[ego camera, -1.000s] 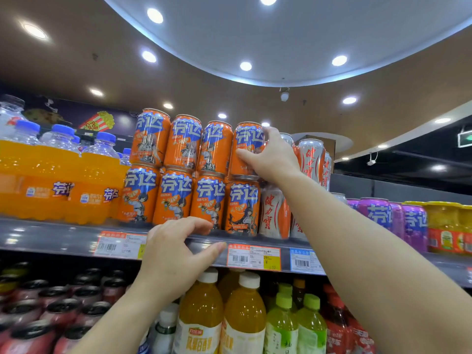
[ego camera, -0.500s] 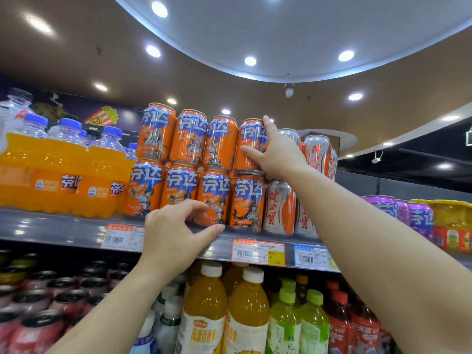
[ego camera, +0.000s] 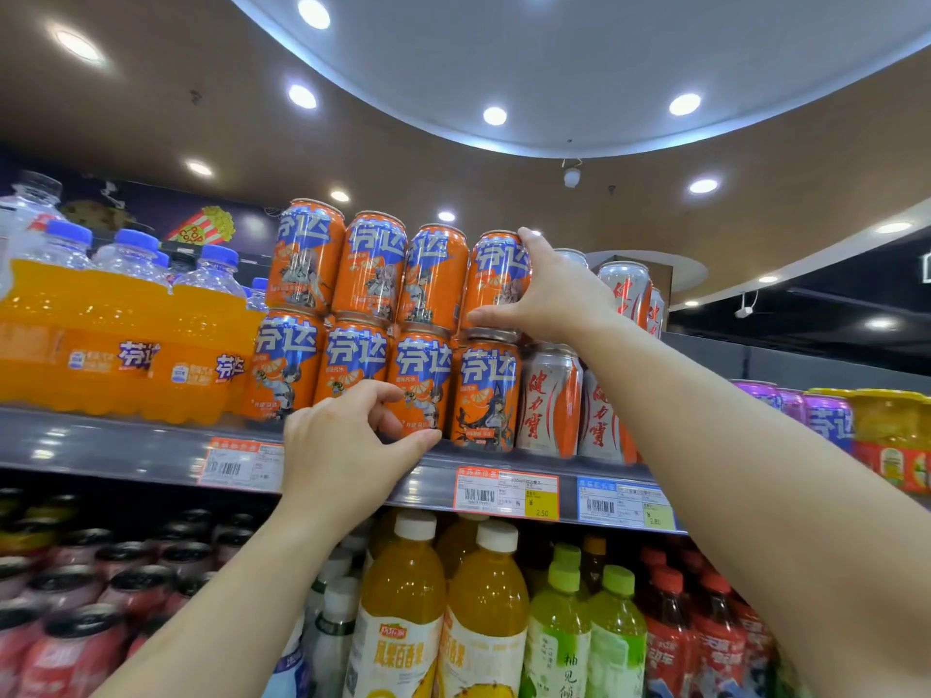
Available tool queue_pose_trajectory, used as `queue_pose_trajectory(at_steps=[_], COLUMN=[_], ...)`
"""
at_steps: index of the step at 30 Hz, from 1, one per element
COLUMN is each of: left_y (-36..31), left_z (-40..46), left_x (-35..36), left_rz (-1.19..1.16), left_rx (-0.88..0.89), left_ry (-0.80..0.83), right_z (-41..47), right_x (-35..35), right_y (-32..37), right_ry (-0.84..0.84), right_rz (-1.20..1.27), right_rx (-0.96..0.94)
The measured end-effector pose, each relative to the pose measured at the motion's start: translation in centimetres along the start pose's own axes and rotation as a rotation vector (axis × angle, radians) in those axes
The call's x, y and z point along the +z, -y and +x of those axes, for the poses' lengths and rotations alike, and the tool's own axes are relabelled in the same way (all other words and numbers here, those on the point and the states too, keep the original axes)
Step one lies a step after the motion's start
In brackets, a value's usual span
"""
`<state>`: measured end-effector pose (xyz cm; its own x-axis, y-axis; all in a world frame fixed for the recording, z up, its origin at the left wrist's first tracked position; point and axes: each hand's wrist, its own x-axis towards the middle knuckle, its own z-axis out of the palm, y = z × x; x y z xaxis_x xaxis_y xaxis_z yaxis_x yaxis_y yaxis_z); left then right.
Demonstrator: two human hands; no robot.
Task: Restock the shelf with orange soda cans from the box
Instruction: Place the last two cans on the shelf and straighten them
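Under a brown ceiling (ego camera: 755, 158) with spotlights, on the grey shelf (ego camera: 126, 450), our right hand (ego camera: 551, 294) grips an upright top-row can (ego camera: 496, 277), left hand (ego camera: 342, 445) loosely curled, holding nothing.

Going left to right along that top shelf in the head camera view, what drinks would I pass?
Orange soda bottles → stacked orange soda cans, the right hand gripping the top right one → silver-and-orange cans → purple cans → yellow packs.

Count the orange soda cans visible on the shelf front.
8: four in the bottom row, four stacked on top, the rightmost top can gripped by the right hand. More may sit hidden behind.
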<state>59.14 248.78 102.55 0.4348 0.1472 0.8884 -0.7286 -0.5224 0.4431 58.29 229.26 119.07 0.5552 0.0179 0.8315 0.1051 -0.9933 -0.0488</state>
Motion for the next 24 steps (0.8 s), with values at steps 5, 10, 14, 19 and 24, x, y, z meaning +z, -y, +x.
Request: queue_pose_trajectory(at_steps=[5, 10, 14, 19, 24], left_y=[0.09, 0.26, 0.4, 0.6, 0.7], left_z=[0.14, 0.09, 0.13, 0.12, 0.14], left_x=[0.14, 0.31, 0.31, 0.5, 0.69], left_rz=[0.003, 0.022, 0.023, 0.027, 0.04], left_rx=[0.003, 0.004, 0.006, 0.021, 0.031], left_ry=[-0.01, -0.019, -0.013, -0.03, -0.043], right_z=[0.13, 0.46, 0.51, 0.65, 0.69], right_x=[-0.03, -0.17, -0.26, -0.28, -0.33], right_y=[0.05, 0.27, 0.23, 0.0, -0.06], right_ry=[-0.034, -0.06, -0.05, -0.024, -0.023], right_rz=[-0.082, -0.119, -0.179, -0.219, -0.19], right_rx=[-0.015, -0.07, -0.089, -0.087, -0.092])
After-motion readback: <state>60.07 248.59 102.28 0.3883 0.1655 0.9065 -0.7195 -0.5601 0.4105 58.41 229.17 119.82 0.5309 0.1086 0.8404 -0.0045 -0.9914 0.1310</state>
